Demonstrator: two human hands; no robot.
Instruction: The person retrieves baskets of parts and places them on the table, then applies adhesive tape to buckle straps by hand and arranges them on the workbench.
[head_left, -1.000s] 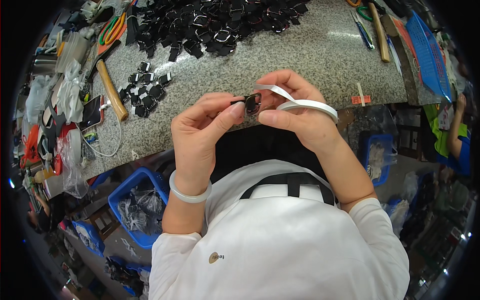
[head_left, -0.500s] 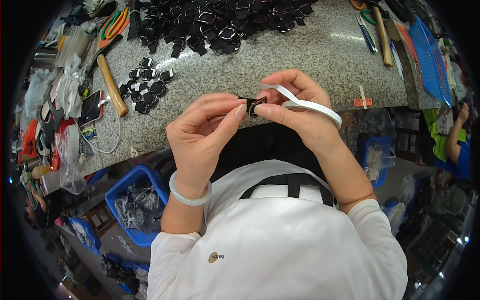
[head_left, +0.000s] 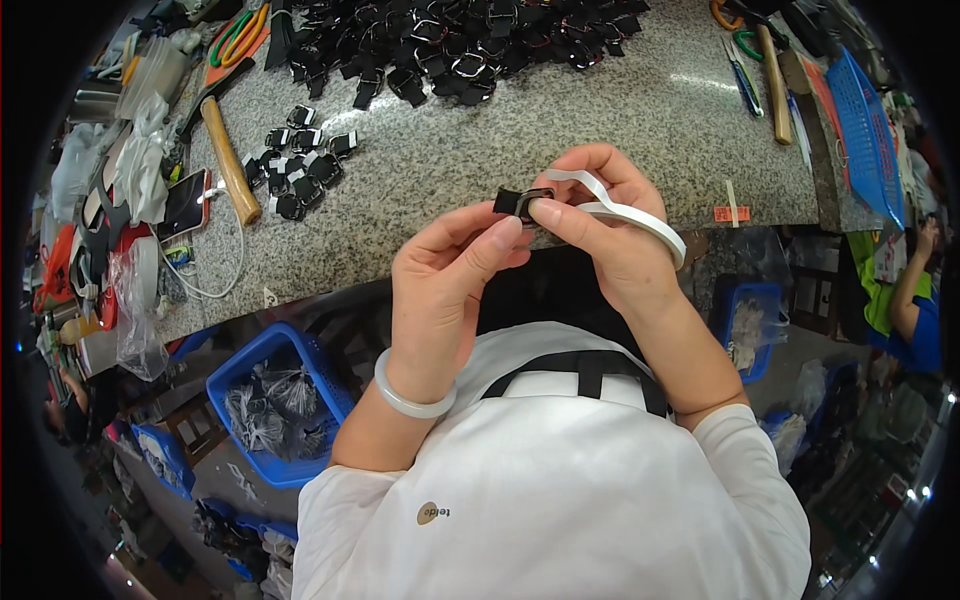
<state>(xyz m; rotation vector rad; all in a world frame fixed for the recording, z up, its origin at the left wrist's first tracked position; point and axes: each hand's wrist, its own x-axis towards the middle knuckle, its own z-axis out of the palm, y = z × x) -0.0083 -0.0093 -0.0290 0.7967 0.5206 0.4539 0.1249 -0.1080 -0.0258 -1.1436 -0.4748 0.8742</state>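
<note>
Between my hands, just above the near edge of the granite table, is a small black strap piece with a metal buckle (head_left: 512, 203). My left hand (head_left: 455, 255) pinches the strap end with thumb and fingertips. The thumb and fingers of my right hand (head_left: 615, 225) close on the buckle side. A roll of narrow white tape (head_left: 650, 224) hangs about my right hand, its loose end running up to the fingers. Beyond to the left lies a small group of buckled straps with white bits on them (head_left: 298, 170). Farther off is a big heap of black buckled straps (head_left: 450, 45).
Hammers with wooden handles lie left (head_left: 228, 165) and right (head_left: 774, 85). A phone (head_left: 185, 205) with a white cable sits at the left. A blue basket (head_left: 866, 140) stands far right, and a blue crate (head_left: 225, 395) of bagged parts is below the table. Another person's arm (head_left: 912, 290) shows at right.
My left hand has shifted right and slightly down, its fingers less wrapped over the strap. The strap piece has turned, showing its flat black face. My right hand has moved slightly right.
</note>
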